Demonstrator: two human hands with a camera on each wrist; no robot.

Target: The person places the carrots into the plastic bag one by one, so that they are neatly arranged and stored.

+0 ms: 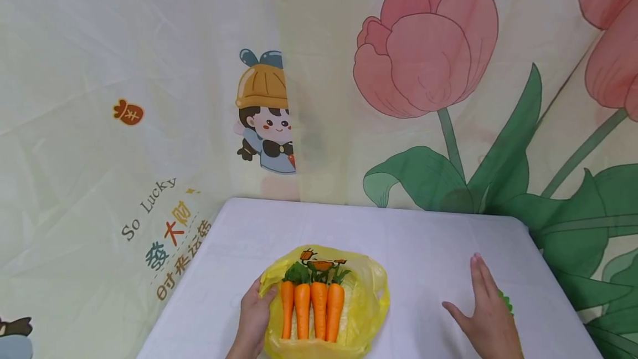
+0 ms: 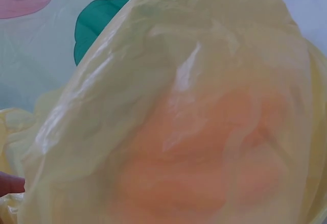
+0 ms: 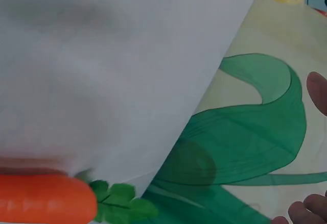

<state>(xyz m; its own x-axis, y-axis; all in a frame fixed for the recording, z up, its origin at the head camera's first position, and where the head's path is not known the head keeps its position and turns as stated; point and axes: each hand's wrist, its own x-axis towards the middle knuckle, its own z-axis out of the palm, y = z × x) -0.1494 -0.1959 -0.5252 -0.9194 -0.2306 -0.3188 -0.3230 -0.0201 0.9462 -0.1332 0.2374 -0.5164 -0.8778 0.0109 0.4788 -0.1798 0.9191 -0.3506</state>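
Note:
A yellow plastic bag lies spread open on the table, with several orange carrots side by side in its mouth, green tops pointing away from me. My left hand pinches the bag's left edge between thumb and fingers. In the left wrist view the bag's thin film fills most of the picture, and orange shows through it. On the right, my right hand is held out with straight fingers and the thumb spread. Beyond it another carrot with a leafy top lies mostly hidden in the head view.
A white-covered table carries everything. Behind it and at the left hangs a printed cloth backdrop with tulips, lettering and a cartoon figure. The table's far edge meets this cloth.

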